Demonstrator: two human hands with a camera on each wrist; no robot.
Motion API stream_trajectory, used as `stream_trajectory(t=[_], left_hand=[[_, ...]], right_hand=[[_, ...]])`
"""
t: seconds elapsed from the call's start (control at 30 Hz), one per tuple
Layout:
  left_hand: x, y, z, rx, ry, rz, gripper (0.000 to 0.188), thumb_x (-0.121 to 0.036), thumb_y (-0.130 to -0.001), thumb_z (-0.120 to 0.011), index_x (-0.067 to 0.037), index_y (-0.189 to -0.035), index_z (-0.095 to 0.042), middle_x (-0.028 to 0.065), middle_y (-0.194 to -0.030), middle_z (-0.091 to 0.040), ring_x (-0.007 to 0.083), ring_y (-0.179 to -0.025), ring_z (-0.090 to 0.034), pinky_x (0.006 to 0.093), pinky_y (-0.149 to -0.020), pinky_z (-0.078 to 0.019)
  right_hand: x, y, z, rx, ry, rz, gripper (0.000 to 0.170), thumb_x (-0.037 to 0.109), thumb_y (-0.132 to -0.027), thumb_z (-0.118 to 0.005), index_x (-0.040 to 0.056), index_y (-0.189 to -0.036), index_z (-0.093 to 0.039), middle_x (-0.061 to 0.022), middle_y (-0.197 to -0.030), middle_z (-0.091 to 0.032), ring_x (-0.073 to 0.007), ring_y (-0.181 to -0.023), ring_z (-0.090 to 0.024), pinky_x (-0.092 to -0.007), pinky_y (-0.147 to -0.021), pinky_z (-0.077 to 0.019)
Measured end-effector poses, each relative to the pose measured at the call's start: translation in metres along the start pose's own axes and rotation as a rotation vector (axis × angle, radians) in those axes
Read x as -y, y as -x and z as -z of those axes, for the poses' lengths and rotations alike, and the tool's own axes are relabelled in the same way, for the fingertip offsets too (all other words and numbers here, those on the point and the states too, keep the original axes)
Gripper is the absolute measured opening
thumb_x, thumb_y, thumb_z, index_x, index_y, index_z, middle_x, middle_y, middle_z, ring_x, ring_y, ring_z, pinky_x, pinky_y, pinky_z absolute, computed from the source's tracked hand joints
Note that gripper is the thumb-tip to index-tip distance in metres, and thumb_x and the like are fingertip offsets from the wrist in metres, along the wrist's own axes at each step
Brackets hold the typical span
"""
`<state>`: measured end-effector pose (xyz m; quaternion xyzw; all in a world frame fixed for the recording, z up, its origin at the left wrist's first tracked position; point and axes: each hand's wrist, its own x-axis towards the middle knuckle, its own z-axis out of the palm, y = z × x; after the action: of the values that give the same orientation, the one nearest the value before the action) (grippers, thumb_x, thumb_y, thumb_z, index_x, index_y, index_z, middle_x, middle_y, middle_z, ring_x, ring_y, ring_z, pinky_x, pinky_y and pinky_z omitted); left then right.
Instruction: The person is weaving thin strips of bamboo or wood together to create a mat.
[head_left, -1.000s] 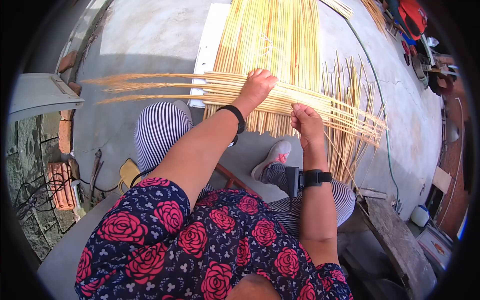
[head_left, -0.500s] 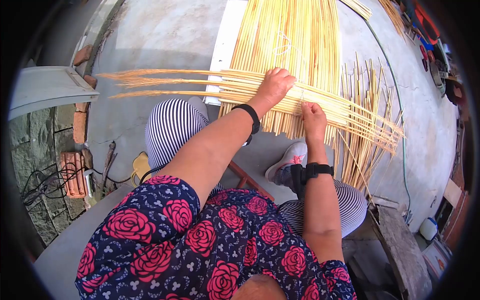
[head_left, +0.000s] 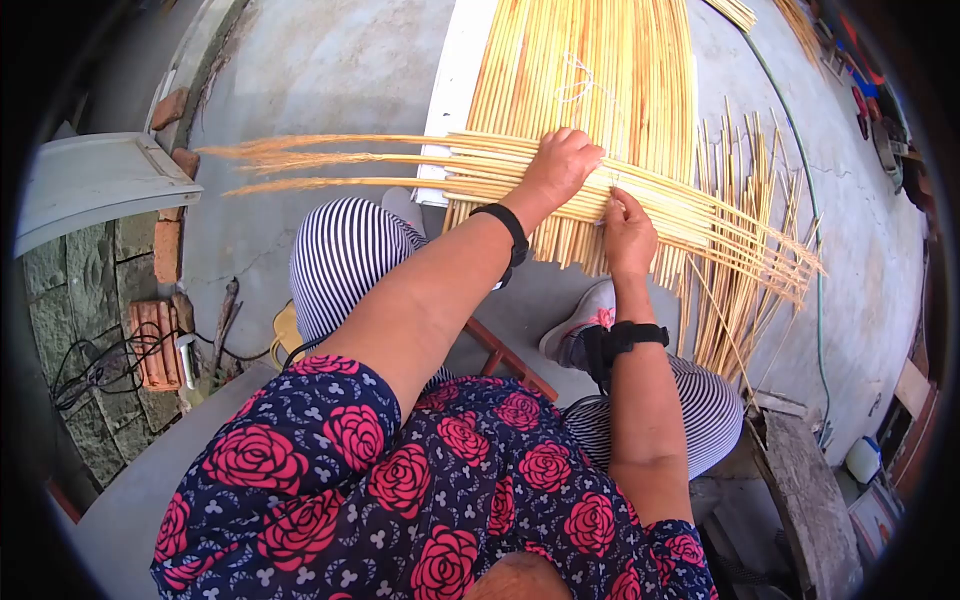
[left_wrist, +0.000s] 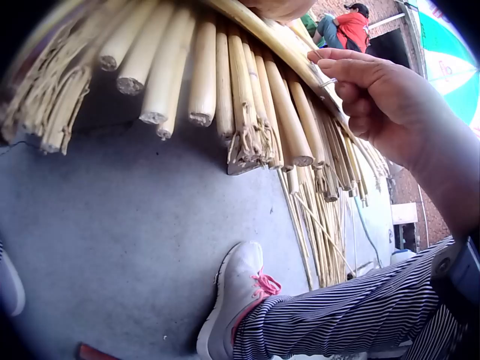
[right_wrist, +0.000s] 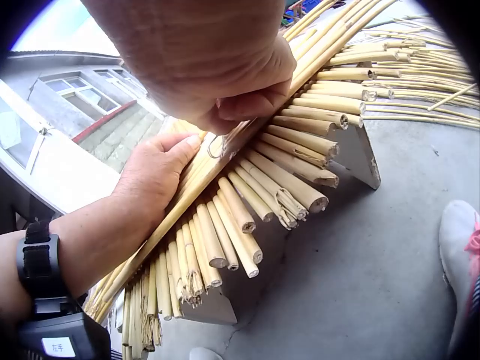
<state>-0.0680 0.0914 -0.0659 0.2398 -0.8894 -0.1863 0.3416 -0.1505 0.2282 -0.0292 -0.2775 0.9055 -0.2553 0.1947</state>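
Several thin reeds (head_left: pixel 480 185) with feathery ends lie crosswise over a mat of thicker straw-coloured stalks (head_left: pixel 590 60). My left hand (head_left: pixel 562 168) grips the crosswise reeds, its thumb lying along them in the right wrist view, where the left hand (right_wrist: pixel 154 180) shows beside the cut stalk ends (right_wrist: pixel 292 180). Just to its right, my right hand (head_left: pixel 630 232) pinches a thin strand at the reeds' near edge; the left wrist view shows the right hand (left_wrist: pixel 390 101) with thumb and forefinger together. A white string loop (right_wrist: pixel 216 146) shows under the right hand (right_wrist: pixel 202 67).
A white board (head_left: pixel 458 80) lies under the mat's left side. Loose thin reeds (head_left: pixel 735 250) are spread at the right, with a green hose (head_left: pixel 800 150) beyond. A weathered plank (head_left: pixel 812 490) lies lower right, and bricks (head_left: pixel 168 250) line the left edge.
The head view has shifted, so the scene sits further right. My right hand has moved up and closer to my left hand, which keeps its grip on the reeds.
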Motion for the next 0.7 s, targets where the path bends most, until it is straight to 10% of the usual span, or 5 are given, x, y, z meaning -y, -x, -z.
stream_trajectory(t=[0.7], left_hand=[[0.001,-0.001,0.001,0.029,0.000,0.015,0.016,-0.014,-0.078,-0.066,-0.015,-0.094,-0.069,0.0010,-0.086,-0.058,0.0219,-0.086,-0.053,0.0357,-0.077,-0.0423]], right_hand=[[-0.005,-0.003,-0.005,0.008,-0.230,-0.022,0.026,0.028,-0.086,-0.065,0.0170,-0.109,-0.069,-0.0075,-0.075,-0.068,-0.0180,-0.066,-0.063,-0.0305,-0.067,-0.0491]])
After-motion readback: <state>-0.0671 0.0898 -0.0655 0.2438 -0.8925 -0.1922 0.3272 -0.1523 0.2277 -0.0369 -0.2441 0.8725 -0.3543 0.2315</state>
